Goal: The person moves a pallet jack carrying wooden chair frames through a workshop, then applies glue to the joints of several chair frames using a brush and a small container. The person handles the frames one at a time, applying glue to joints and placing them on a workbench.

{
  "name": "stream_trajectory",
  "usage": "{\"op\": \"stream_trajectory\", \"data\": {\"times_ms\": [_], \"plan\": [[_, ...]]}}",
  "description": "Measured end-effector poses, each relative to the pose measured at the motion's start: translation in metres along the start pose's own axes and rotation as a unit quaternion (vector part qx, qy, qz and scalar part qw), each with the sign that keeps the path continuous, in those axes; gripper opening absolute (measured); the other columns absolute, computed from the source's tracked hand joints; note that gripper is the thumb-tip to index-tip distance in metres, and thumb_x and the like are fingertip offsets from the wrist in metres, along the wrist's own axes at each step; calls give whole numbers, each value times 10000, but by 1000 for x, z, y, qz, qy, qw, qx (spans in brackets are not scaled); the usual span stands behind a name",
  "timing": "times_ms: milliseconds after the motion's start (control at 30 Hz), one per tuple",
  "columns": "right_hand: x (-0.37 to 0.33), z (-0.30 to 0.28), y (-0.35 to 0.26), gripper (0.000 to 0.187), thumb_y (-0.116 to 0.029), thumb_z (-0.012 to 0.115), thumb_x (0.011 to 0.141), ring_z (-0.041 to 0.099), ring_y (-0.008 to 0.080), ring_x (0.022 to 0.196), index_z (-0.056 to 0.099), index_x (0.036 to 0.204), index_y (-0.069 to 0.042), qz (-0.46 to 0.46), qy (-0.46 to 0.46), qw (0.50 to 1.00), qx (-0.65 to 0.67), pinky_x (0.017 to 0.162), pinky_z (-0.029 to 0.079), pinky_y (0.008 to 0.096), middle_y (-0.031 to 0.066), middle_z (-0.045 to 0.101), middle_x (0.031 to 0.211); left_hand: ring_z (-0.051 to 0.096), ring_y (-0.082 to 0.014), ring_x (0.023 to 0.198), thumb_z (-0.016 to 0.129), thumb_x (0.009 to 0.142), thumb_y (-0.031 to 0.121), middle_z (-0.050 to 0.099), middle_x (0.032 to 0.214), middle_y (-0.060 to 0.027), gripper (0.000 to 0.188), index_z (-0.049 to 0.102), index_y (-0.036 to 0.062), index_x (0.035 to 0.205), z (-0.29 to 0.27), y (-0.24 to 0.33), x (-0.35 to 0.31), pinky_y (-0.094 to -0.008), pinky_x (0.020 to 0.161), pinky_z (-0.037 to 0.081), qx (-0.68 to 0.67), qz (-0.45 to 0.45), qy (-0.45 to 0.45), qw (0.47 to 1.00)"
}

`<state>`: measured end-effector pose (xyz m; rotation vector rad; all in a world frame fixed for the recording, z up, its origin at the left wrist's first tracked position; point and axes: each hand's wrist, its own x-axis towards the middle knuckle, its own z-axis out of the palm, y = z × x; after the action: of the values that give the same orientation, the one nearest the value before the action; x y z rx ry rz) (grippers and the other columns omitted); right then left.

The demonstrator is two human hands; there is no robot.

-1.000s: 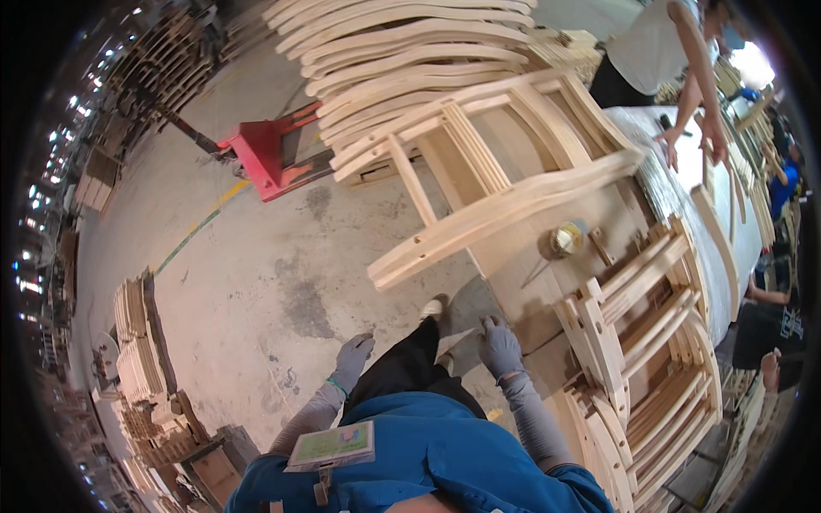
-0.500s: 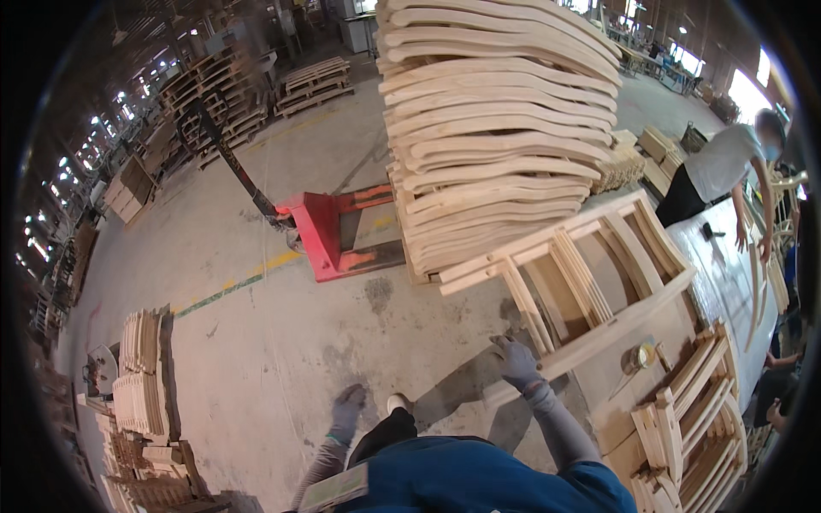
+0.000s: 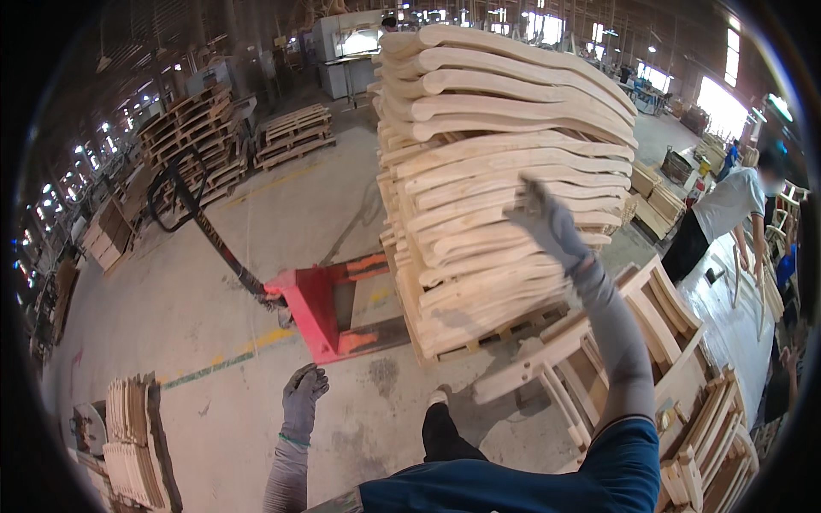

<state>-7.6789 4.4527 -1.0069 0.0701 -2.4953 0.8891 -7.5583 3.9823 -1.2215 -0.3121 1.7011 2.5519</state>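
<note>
Stacked boards [image 3: 487, 175] before my right hand [image 3: 552, 227]
It's spread, empty; a red pallet jack [image 3: 315, 315] stands beyond my half-curled, empty left hand [image 3: 302, 395].

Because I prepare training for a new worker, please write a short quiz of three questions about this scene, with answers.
1. Which hand appears in front of the stack of curved wooden pieces?
2. True or false: the red body of the pallet jack is left of the stack.
3. Choose the colour of the gloves: (a) yellow, (b) red, (c) grey.

Key: 1. the right hand; 2. true; 3. c.
</note>
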Motion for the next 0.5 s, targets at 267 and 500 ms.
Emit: {"op": "stream_trajectory", "data": {"times_ms": [267,500], "plan": [[288,-44,-28,801,-447,669,750,475,357,1151,333,1323,1,-216,265,900,-272,928,423,424,210,457,1280,615,-189,806,518,897,123,613,949,-131,279,524,-38,1125,75,46,139,-328,752,530,-13,28,24,999],[409,-13,-69,732,-368,675,747,534,343,1077,343,1350,-117,-227,59,910,-343,899,443,431,184,528,1207,621,-200,766,513,896,124,617,923,-136,258,527,-36,1098,48,62,185,-343,710,541,-42,-7,98,994]]}}
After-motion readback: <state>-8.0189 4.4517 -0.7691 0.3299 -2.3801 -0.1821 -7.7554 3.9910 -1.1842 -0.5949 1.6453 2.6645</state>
